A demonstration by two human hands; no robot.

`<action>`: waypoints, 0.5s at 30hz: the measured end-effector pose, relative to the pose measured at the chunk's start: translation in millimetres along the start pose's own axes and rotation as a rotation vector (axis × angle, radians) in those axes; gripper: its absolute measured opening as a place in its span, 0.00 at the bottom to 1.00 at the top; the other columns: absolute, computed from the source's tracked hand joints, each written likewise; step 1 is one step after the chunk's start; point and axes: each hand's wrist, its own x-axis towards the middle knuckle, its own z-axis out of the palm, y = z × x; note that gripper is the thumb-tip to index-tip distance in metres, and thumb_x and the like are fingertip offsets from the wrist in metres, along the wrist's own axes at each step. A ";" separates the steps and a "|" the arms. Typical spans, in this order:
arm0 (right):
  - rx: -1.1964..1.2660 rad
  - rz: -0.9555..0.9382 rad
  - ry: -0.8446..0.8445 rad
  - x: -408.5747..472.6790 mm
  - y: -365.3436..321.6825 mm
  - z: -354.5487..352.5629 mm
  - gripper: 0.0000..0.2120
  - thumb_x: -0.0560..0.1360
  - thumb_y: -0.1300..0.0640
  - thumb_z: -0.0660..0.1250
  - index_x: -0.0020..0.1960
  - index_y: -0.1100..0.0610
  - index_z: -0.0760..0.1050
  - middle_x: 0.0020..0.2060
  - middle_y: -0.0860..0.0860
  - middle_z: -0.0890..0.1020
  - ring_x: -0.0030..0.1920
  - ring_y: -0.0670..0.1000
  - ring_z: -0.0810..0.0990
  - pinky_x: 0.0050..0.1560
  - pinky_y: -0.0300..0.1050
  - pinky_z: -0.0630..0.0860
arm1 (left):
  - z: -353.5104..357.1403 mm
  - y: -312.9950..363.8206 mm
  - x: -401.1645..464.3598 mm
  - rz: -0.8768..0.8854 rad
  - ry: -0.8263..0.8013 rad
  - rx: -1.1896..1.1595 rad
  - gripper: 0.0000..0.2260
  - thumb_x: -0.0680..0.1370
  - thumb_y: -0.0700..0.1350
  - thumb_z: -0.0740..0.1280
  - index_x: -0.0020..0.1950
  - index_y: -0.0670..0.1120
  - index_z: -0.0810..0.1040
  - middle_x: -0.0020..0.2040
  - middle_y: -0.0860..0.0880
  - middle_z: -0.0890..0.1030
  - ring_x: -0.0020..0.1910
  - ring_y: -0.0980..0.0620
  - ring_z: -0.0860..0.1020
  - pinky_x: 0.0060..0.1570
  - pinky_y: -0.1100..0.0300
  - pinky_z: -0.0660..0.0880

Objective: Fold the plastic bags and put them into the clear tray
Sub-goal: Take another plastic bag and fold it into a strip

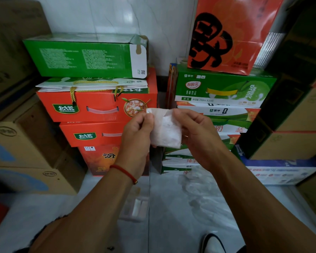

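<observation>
Plastic bag (165,130), folded small, is pinched by your left hand (137,132) and right hand (195,130). Loosen either pinch and it may spring open before reaching the clear tray (135,207) at 6 o'clock.

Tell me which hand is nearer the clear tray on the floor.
Left. The left hand holds the folded plastic bag roughly above the clear tray; the right hand grips the bag's other side, farther to the right.

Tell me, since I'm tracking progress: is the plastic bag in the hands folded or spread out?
Folded. The plastic bag is a small, compact rectangle, pinched between the left hand and right hand, held up, not yet in the clear tray.
</observation>
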 end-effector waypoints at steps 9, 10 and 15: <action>-0.010 -0.030 -0.083 -1.2 -0.4 2.9 0.05 0.79 0.57 0.71 0.45 0.55 0.82 0.42 0.53 0.82 0.44 0.52 0.81 0.47 0.53 0.80 | -2.1 1.0 -2.8 0.080 -0.116 0.124 0.19 0.81 0.53 0.63 0.52 0.35 0.77 0.46 0.37 0.78 0.45 0.48 0.73 0.47 0.48 0.73; 0.037 -0.011 -0.123 -1.6 -1.1 3.7 0.04 0.79 0.58 0.70 0.45 0.56 0.81 0.42 0.54 0.81 0.44 0.53 0.81 0.48 0.53 0.80 | -1.5 1.4 -3.4 0.073 -0.141 0.121 0.20 0.80 0.53 0.63 0.53 0.35 0.77 0.48 0.34 0.79 0.46 0.47 0.74 0.48 0.48 0.73; 0.080 0.020 -0.158 -4.0 -3.7 5.0 0.12 0.76 0.55 0.70 0.54 0.63 0.80 0.48 0.58 0.83 0.48 0.55 0.82 0.52 0.57 0.82 | -1.0 1.2 -4.0 0.035 -0.126 0.052 0.19 0.81 0.52 0.63 0.54 0.35 0.77 0.51 0.32 0.79 0.48 0.46 0.75 0.50 0.46 0.73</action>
